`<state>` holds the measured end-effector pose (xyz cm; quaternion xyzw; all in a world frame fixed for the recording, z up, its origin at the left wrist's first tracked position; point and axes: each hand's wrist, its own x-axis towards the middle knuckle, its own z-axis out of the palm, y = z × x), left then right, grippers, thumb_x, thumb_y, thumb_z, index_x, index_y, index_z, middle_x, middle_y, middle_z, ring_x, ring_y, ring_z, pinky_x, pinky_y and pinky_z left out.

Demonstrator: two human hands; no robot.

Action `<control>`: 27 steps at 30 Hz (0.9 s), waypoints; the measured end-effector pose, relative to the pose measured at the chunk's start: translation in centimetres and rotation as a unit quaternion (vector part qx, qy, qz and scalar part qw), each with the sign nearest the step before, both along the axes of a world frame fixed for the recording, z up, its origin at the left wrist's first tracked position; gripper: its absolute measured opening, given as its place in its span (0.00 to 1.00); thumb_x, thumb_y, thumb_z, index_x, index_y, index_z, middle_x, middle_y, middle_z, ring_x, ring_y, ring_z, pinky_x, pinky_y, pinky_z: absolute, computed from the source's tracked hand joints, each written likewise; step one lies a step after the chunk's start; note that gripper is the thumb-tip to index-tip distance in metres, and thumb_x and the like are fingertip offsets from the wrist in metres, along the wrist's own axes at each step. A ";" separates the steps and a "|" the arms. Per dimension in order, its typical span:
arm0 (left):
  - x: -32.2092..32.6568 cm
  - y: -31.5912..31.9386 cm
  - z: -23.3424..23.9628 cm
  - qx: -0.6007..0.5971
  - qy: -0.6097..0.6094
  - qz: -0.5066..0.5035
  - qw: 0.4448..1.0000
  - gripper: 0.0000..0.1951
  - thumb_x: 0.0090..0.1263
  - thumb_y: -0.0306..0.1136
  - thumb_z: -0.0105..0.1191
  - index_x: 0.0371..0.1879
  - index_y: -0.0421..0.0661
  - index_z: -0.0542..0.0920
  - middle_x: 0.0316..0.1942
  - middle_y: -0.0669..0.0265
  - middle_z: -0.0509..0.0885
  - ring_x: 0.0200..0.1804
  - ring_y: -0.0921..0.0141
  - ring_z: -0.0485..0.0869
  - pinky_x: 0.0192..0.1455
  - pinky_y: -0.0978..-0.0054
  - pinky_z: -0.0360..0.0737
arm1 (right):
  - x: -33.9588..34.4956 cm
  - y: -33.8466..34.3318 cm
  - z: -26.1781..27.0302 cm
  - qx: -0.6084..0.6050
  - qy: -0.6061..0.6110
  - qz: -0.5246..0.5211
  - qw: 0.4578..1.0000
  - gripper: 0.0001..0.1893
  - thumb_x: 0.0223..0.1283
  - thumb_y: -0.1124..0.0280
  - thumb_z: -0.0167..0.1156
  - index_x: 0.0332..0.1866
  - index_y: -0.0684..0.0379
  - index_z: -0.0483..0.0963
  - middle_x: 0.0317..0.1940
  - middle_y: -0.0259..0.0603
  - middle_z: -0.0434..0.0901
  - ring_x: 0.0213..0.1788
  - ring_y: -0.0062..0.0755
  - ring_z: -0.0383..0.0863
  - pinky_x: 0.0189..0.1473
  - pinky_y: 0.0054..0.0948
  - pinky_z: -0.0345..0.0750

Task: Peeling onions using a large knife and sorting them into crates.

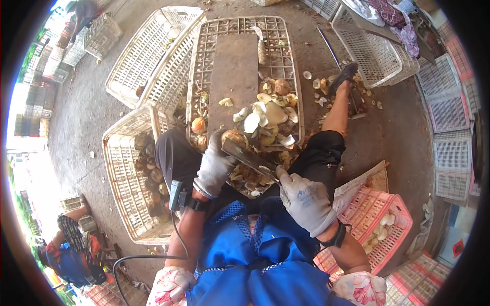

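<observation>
My gloved right hand (306, 199) grips the handle end of a broad cleaver-like knife (250, 158), whose blade points up and to the left. In my gloved left hand (218, 164), held beside the blade's far end, is an onion (234, 137), partly hidden by the blade. Before me an upturned plastic crate (296, 114) carries a wooden board (234, 76). Cut onion pieces (252, 122) and peels lie on the board's near right side and on the crate. A curved sickle-like knife (261, 48) with a wrapped handle rests at the far side of the crate.
A white crate (115, 179) of unpeeled onions (153, 176) stands left; a pink crate (402, 214) with peeled onions (379, 231) stands right. White crates (134, 57) lie beyond. A metal rod (328, 48) is on the floor. Two other people (72, 260), (82, 15) are at the left.
</observation>
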<state>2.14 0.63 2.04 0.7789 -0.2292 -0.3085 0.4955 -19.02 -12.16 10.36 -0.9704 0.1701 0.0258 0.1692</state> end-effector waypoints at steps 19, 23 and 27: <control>-1.0 -0.5 1.0 0.075 -0.049 -0.019 0.996 0.33 0.61 0.34 0.73 0.63 0.41 0.71 0.46 0.52 0.86 0.48 0.55 0.90 0.48 0.61 0.87 | 8.9 -1.4 -3.6 -0.029 0.059 0.040 0.997 0.13 0.65 0.69 0.61 0.52 0.62 0.76 0.31 0.44 0.84 0.32 0.44 0.89 0.32 0.40 0.84; -1.3 0.6 -0.8 0.016 -0.213 -0.041 0.976 0.44 0.60 0.37 0.76 0.73 0.39 0.65 0.56 0.48 0.81 0.48 0.59 0.90 0.50 0.64 0.87 | 9.8 -2.4 -5.0 0.029 0.014 0.022 0.999 0.06 0.66 0.69 0.61 0.41 0.59 0.79 0.30 0.46 0.86 0.34 0.48 0.89 0.38 0.45 0.83; -1.6 0.4 -0.9 -0.014 -0.163 -0.009 0.986 0.48 0.62 0.43 0.76 0.77 0.40 0.61 0.58 0.49 0.80 0.47 0.64 0.89 0.46 0.69 0.88 | 7.3 -3.4 -6.6 0.085 -0.141 -0.033 0.986 0.08 0.73 0.69 0.58 0.41 0.63 0.78 0.27 0.46 0.86 0.28 0.41 0.89 0.34 0.40 0.83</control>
